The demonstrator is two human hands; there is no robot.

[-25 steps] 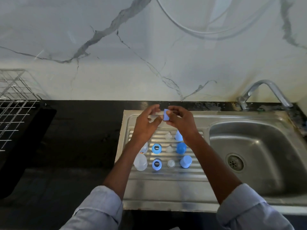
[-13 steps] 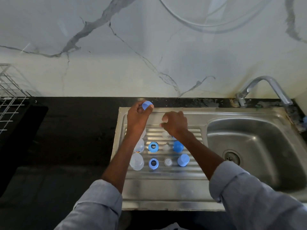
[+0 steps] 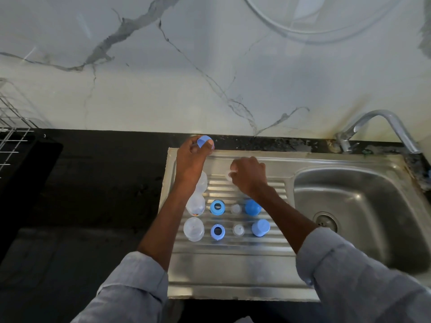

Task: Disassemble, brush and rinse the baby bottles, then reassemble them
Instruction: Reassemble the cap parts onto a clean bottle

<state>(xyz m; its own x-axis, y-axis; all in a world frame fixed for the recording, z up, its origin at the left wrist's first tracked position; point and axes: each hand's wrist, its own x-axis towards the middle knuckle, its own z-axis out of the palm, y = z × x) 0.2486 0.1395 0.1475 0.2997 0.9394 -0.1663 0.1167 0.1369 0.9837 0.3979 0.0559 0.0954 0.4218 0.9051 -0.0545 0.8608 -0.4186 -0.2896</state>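
Pinching a blue ring point(image 3: 204, 141) at the far left corner of the drainboard point(image 3: 233, 271), the left hand point(image 3: 191, 160) is raised above the bottles point(image 3: 194, 229). The right hand point(image 3: 249, 176) grasps a clear teat point(image 3: 231, 175) over the far ridges. Nearer lie two rows of parts: bottles, blue rings, teats, blue caps point(image 3: 260, 227). The sink point(image 3: 354, 206) lies right, under the tap point(image 3: 377, 127).

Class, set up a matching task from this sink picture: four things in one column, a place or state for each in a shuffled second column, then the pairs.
1. left hand
2. right hand
3. tap
4. wire rack

A. far left edge
B. pinches a blue ring
C. above the basin
D. holds a clear teat over the drainboard

Pairs: 1-B, 2-D, 3-C, 4-A
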